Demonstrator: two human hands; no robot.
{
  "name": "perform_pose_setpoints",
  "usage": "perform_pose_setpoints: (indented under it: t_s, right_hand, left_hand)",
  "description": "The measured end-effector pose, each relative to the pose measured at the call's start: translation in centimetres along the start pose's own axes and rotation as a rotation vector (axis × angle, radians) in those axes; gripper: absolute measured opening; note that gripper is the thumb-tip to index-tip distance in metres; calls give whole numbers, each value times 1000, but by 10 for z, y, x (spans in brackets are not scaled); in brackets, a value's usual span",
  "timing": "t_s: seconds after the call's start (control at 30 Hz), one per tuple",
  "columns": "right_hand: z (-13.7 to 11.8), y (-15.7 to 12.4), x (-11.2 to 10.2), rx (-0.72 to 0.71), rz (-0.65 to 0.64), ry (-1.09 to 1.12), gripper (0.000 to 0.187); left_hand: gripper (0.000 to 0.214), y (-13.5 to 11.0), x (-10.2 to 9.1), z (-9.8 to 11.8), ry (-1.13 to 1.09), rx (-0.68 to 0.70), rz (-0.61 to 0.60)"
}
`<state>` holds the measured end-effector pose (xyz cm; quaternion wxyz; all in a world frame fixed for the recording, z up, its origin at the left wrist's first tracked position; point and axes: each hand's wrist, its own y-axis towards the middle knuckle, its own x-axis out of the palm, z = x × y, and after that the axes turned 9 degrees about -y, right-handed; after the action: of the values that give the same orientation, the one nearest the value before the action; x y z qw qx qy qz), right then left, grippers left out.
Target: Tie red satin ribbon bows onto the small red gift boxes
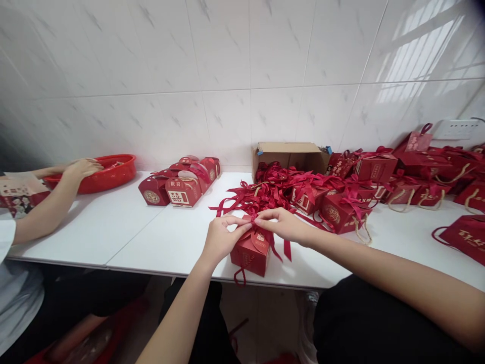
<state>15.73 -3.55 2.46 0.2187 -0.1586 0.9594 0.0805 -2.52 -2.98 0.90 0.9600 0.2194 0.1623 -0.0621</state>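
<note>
Far left, past the seam in the white table [125, 237]: another person's hand [81, 167] on the rim of a red basket [117, 172], well apart from the work here. Next along, a cluster of small boxes [182, 184], closed, handles up. Then the left hand [222, 237], thumb and forefinger narrowed to a pinch on the ribbon [287, 249] atop a red gift box [250, 255] standing at the near table edge. Right hand [286, 225] meeting it from the other side, fingertips likewise closed on the same ribbon, loose tails hanging down the box's right face. By the look of it, mid-knot or mid-bow. Calls for an even pull on both ends and a steady box. Behind, an open carton [290, 151] against the wall; to its right, a heap of ribboned boxes [337, 212], then red bags [417, 189] with cord handles.
</note>
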Motion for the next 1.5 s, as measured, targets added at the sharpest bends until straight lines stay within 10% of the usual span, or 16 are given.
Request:
perform_pose_setpoints:
  t_s: [0.23, 0.53, 0.77, 1.23, 1.5]
  right_hand:
    - [-18, -18, -29, -178, 42, -580, 14]
    - [-27, -24, -40, -115, -162, -583, 47]
    - [-22, -16, -20, -320, -106, -657, 5]
    - [-24, -25, -13, -568, -166, -1095, 54]
    - [-17, -18, -21, -628, -174, -1204, 55]
  left_hand:
    - [16, 2, -14, 15, 60, -6, -203]
    - [9, 10, -20, 33, 130, 95, -405]
    - [12, 16, -28, 37, 269, 184, -482]
    - [13, 23, -34, 38, 421, 223, -446]
    - [15, 23, -43, 37, 326, 15, -408]
